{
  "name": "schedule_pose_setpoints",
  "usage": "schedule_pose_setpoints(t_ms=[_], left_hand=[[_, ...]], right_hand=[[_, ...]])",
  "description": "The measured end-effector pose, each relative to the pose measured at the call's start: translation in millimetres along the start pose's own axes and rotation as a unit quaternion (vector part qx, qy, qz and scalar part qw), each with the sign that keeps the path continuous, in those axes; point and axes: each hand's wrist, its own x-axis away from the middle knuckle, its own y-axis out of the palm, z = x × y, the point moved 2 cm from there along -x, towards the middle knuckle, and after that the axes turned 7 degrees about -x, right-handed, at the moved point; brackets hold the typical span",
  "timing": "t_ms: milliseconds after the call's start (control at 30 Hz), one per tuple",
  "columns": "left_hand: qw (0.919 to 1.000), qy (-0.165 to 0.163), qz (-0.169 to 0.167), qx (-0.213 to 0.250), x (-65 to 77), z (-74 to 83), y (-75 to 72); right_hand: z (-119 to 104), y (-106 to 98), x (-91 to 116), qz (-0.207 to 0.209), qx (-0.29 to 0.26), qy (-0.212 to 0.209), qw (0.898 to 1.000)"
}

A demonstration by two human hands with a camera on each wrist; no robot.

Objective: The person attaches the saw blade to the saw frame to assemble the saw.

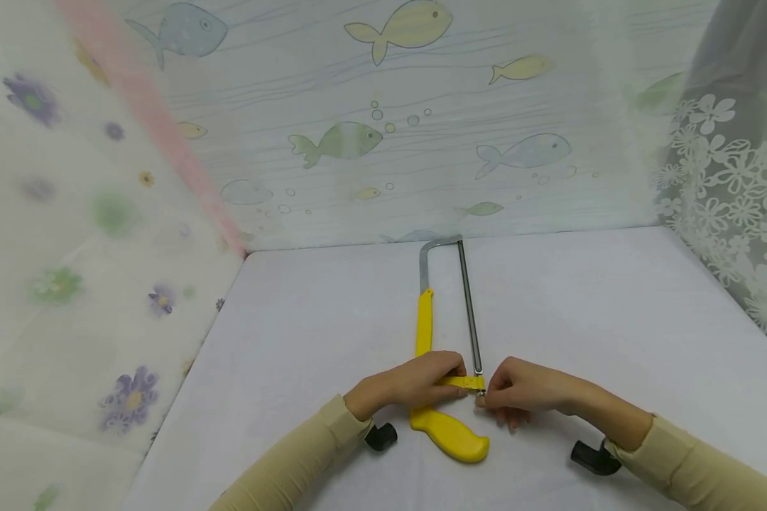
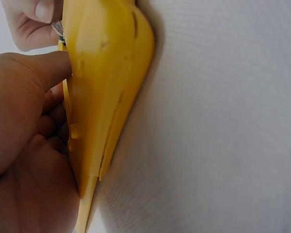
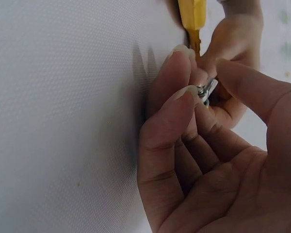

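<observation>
A hacksaw [image 1: 425, 323] with a yellow frame and handle lies on the white table, its grey front bow pointing away from me. Its blade [image 1: 469, 309] runs along the right side. My left hand [image 1: 418, 380] grips the yellow crosspiece at the handle end, fingers curled round it. In the left wrist view the yellow handle [image 2: 104, 63] hides part of that grip. At the near end of the blade sits a small metal wing nut [image 3: 210, 90]. My right hand [image 1: 537, 387] pinches at this nut with thumb and forefinger, the other fingers curled beneath.
The white tabletop [image 1: 313, 312] runs back to a fish-print curtain [image 1: 422, 92]. Flower-print cloth [image 1: 89, 284] hangs on the left, and lace [image 1: 741, 177] on the right. Black wrist mounts [image 1: 594, 458] stick out under both beige sleeves [image 1: 294, 454].
</observation>
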Motion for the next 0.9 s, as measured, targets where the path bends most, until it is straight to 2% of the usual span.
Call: schedule_pose_setpoints(t_ms=[200, 633, 900], left_hand=[[1.0000, 0.006, 0.004, 0.001, -0.4, -0.6, 0.4], [1.0000, 0.007, 0.004, 0.002, -0.9, -1.4, 0.8], [1.0000, 0.005, 0.003, 0.001, -0.5, -1.7, 1.4]], right_hand=[[-1.8, 3.0, -3.3, 0.017, -0.003, 0.019, 1.000], [-3.7, 3.4, -3.1, 0.014, -0.012, 0.024, 1.000], [-1.0, -2.6, -0.3, 0.011, 0.004, 0.003, 1.000]])
